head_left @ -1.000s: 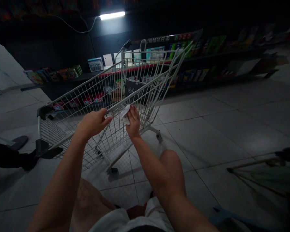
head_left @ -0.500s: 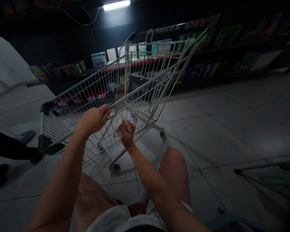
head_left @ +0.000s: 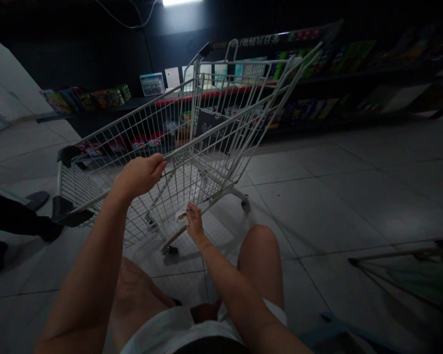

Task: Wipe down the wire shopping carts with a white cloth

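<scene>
A metal shopping cart [head_left: 221,135] stands in front of me with its wire basket tilted across my view. My left hand [head_left: 141,173] is closed around the top rail of the cart's near side. Lower down, my right hand [head_left: 195,221] is closed on a crumpled white cloth or tissue [head_left: 182,218]. It holds this against the lower part of the basket's near side, close to the bottom frame bar. The fingertips of the right hand are partly hidden by the white piece.
Behind the cart runs a dark shelf with several boxes and packets [head_left: 152,84]. A person's dark-clad leg [head_left: 18,216] is at the left. On the right stands a folding frame with green fabric [head_left: 409,273], and a bluish object [head_left: 350,334] lies at the lower right. The floor is tiled.
My right hand has moved down the cart's side with the white piece, from the mesh to near the bottom bar. My left hand stays on the top rail. The view has shifted slightly.
</scene>
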Tool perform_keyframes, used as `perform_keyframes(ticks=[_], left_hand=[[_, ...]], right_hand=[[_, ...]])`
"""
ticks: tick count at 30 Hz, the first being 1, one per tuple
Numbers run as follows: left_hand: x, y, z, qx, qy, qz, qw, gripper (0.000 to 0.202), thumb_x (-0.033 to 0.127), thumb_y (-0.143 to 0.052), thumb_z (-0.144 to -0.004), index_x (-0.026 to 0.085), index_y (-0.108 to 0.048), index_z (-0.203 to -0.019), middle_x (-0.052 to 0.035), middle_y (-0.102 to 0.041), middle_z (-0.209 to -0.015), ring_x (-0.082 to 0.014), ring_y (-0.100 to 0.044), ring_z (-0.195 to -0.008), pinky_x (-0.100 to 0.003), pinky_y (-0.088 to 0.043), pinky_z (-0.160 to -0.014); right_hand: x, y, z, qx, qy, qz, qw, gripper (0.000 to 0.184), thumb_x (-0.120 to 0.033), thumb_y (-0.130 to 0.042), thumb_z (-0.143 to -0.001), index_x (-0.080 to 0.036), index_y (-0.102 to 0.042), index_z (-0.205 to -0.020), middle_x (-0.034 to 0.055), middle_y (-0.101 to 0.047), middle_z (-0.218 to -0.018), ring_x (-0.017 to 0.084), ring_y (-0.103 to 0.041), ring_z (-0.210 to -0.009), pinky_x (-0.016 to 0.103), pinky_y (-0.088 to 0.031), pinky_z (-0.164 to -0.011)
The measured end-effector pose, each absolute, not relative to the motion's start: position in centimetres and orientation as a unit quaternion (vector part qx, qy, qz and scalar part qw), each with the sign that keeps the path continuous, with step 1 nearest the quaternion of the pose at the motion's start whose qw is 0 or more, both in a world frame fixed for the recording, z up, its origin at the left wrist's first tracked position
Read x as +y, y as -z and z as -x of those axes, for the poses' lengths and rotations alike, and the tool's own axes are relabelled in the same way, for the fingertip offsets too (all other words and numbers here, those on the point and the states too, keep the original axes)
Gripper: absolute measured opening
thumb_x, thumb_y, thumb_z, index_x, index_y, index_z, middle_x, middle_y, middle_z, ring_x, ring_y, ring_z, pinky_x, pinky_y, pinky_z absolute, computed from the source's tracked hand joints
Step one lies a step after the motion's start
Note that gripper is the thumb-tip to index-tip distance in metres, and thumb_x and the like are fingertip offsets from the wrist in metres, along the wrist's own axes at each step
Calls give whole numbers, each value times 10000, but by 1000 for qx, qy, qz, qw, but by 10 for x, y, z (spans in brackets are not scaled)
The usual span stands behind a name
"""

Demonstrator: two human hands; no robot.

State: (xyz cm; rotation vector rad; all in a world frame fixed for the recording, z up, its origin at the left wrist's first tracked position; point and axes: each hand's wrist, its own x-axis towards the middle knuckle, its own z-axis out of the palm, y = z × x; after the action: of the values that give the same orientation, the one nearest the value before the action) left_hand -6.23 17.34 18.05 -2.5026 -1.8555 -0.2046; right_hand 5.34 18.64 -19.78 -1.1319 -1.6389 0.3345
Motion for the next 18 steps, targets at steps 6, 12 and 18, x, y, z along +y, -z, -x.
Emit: perform_keyframes(ticks=[6, 12, 18], left_hand=[[172, -182, 68, -587, 70, 807, 0, 314, 397, -326, -963, 206, -569, -907, -56, -703, -780, -164, -626, -697, -296, -431, -677], [171, -182, 76, -589, 65, 805, 5, 318, 426, -315, -953, 222, -552, -895, -45, -696, -766, -168, -619, -680, -296, -420, -665], [167, -184, 80, -599, 63, 798, -1, 329, 445, -315, -947, 229, -559, -903, -41, -712, -770, -187, -641, -713, -289, -426, -669]], right_hand=[[176, 196, -60, -665, -131, 476, 560, 288, -78, -561, -754, -171, -723, -973, 130, -582, -1161, 234, -558, -1133, 389, -519, -1018], [248, 99, -122, -532, -31, 507, 677, 336, -211, -477, -886, -164, -652, -1168, 148, -508, -1252, 247, -503, -1228, 466, -436, -1095], [258, 68, -76, -450, -45, 553, 700, 428, -181, -466, -837, -137, -583, -1246, 187, -487, -1234, 280, -460, -1213, 504, -423, -1075]])
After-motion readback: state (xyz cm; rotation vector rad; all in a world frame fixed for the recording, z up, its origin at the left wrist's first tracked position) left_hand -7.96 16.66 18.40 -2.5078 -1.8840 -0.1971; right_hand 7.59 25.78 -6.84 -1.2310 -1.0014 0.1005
